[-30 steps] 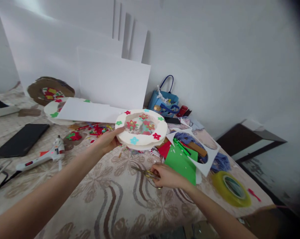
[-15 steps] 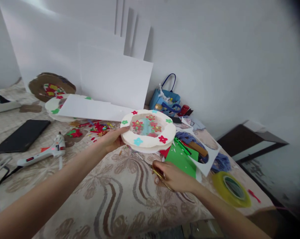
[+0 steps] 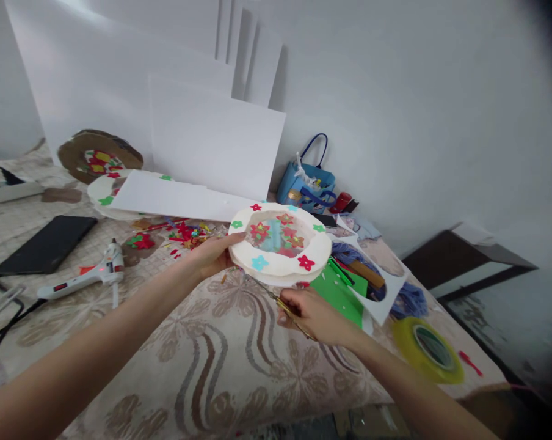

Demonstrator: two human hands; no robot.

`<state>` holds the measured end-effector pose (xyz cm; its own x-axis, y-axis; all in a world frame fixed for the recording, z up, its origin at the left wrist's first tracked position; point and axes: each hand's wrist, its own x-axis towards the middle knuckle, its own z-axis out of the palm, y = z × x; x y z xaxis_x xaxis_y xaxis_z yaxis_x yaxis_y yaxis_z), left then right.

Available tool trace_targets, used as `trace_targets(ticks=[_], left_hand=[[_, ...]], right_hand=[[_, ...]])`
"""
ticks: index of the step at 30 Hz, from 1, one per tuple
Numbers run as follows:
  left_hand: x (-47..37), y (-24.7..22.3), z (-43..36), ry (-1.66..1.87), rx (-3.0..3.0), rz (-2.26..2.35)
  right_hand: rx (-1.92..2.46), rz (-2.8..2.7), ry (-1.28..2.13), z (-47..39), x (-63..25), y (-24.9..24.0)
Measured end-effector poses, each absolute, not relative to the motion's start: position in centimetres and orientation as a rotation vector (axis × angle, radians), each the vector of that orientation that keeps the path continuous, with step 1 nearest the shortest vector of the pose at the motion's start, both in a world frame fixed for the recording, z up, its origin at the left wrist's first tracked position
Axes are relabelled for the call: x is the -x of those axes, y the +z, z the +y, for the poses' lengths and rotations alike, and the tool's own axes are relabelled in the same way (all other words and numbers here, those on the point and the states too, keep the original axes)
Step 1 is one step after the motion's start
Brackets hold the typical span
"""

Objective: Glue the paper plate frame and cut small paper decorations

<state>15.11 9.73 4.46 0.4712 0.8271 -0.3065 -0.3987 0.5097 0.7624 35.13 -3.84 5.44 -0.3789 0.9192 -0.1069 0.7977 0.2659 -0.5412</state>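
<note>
A white scalloped frame (image 3: 283,264) with red, green and light blue flowers around its rim is held up in front of me. Behind its clear centre show more red flowers and leaves. My left hand (image 3: 217,253) grips its left edge, thumb on top and the other fingers underneath. Closed around the gold handles of a pair of scissors (image 3: 295,315) is my right hand (image 3: 310,313). The scissor blades point up and left, reaching to the frame's lower edge; whether they touch it I cannot tell.
A glue gun (image 3: 90,278) and a black tablet (image 3: 44,244) lie left. Small red and green scraps (image 3: 184,233) sit behind my left hand. Green sheet (image 3: 337,290), yellow tape roll (image 3: 427,348) and blue yarn (image 3: 408,299) are right. White boards (image 3: 216,140) and a blue bag (image 3: 303,183) stand behind.
The whole view has shifted slightly. The frame sits a little farther right in view, and the scissors have come closer under its lower edge. Both hands keep their holds.
</note>
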Motion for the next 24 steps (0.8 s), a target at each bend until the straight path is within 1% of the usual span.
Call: trace_targets(ticks=[17,19,24], left_hand=[[-15.3,4.4,9.9,0.821,-0.674,0.758],[-15.3,4.2,10.1,0.824,-0.671,0.760],[-15.2,3.6,10.7,0.847,-0.655,0.764]], right_hand=[[1.577,-2.228,0.771,-4.0,-35.0,4.7],[1.625,-2.283,0.693,-4.1,-34.9,4.1],[1.894,-2.510,0.331,-4.9,-34.3,1.8]])
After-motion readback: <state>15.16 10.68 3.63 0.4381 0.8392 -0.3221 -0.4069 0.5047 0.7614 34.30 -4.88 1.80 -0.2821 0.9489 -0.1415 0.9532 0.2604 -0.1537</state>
